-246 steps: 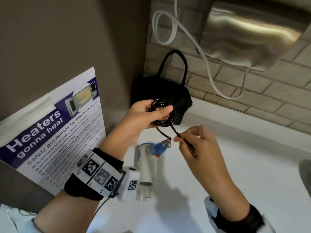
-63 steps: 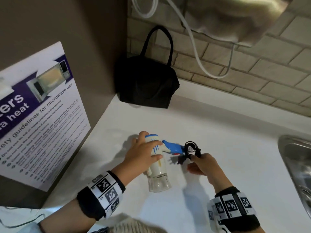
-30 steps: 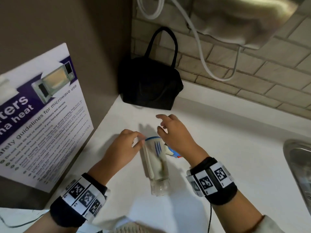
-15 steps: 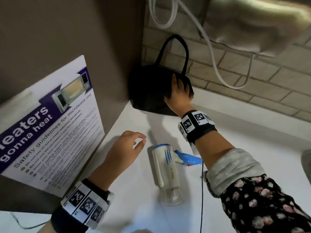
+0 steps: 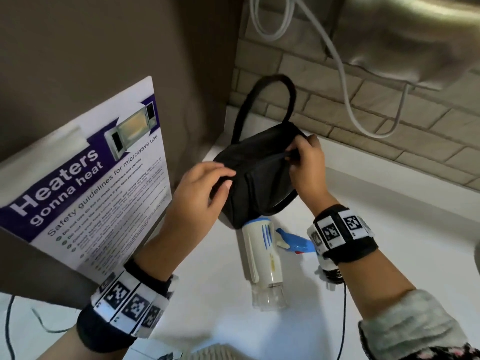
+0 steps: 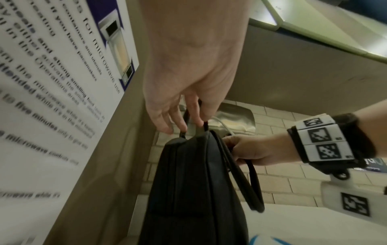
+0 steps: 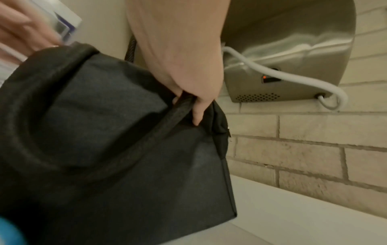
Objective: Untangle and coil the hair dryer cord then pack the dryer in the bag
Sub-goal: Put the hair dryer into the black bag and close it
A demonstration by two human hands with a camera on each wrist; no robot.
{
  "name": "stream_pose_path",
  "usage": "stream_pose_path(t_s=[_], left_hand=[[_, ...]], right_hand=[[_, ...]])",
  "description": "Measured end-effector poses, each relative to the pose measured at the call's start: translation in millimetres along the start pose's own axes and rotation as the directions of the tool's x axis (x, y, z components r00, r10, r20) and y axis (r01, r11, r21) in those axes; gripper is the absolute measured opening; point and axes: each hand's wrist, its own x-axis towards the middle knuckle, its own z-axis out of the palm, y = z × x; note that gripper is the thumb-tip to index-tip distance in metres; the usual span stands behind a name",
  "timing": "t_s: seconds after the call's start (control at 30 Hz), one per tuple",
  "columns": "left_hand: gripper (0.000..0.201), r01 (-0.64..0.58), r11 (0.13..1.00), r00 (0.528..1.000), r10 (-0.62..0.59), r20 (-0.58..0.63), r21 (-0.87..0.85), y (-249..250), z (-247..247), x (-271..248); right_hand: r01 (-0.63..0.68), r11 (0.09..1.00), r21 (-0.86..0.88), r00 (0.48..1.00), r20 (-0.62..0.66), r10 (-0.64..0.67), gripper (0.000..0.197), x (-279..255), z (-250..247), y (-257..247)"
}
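Observation:
The black bag (image 5: 262,175) stands on the white counter (image 5: 389,229), its zip closed and one strap (image 5: 267,81) arching up. My left hand (image 5: 228,180) grips the bag's left end. My right hand (image 5: 291,155) pinches the top seam at the right end, fingers (image 7: 194,107) curled over it. In the left wrist view my left fingers (image 6: 178,122) sit at the bag's (image 6: 188,182) top edge. The white hair dryer (image 5: 262,255) with its blue handle (image 5: 293,245) lies just in front of the bag, untouched. Its cord is hidden behind my right wrist.
A microwave safety poster (image 5: 91,190) leans on the brown wall at the left. A steel hand dryer (image 5: 415,35) with a white hose (image 5: 345,87) hangs on the brick wall behind. A sink rim (image 5: 477,250) shows at the right edge.
My right hand drew the bag out of the corner toward the dryer and now pinches its top. My left hand rose from the counter and took hold of the bag's left end.

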Motion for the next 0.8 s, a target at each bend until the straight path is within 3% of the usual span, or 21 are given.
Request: stream_pose_path(t_s=[0.17, 0.3, 0.4, 0.5, 0.57, 0.63, 0.7, 0.73, 0.8], left_hand=[[0.028, -0.082, 0.994, 0.996, 0.085, -0.03, 0.078, 19, -17, 9], [0.037, 0.02, 0.995, 0.996, -0.011, -0.088, 0.103, 15, -26, 7], [0.045, 0.115, 0.969, 0.993, -0.118, -0.001, 0.22, 3, -26, 7], [0.043, 0.157, 0.948, 0.979, -0.187, 0.084, 0.275, -11, -18, 2], [0.034, 0.161, 0.947, 0.977, -0.193, 0.09, 0.279, -18, -16, -1], [0.025, 0.182, 0.943, 0.971, -0.217, 0.098, 0.277, -21, -17, -1], [0.024, 0.192, 0.942, 0.961, -0.238, 0.143, 0.274, -22, -19, 0], [0.024, 0.189, 0.945, 0.96, -0.236, 0.154, 0.268, -23, -20, -1], [0.025, 0.168, 0.956, 0.97, -0.204, 0.134, 0.241, -24, -22, -5]], right_hand=[[0.078, 0.964, 0.254, 0.993, 0.066, -0.098, 0.021, -22, -6, -29], [0.032, 0.921, 0.389, 0.981, 0.163, -0.103, 0.035, -32, 5, -36], [-0.016, 0.899, 0.437, 0.952, 0.282, -0.12, 0.04, -43, 16, -35], [-0.086, 0.913, 0.399, 0.882, 0.457, -0.117, 0.032, -54, 26, -35], [-0.056, 0.94, 0.337, 0.829, 0.541, -0.145, 0.018, -55, 25, -35], [-0.02, 0.956, 0.294, 0.749, 0.638, -0.181, 0.021, -47, 14, -35], [-0.118, 0.954, 0.274, 0.668, 0.733, -0.128, 0.025, -37, 1, -39], [-0.188, 0.947, 0.262, 0.671, 0.738, -0.071, 0.03, -31, -1, -38], [-0.28, 0.941, 0.19, 0.739, 0.669, 0.084, 0.044, -21, 1, -35]])
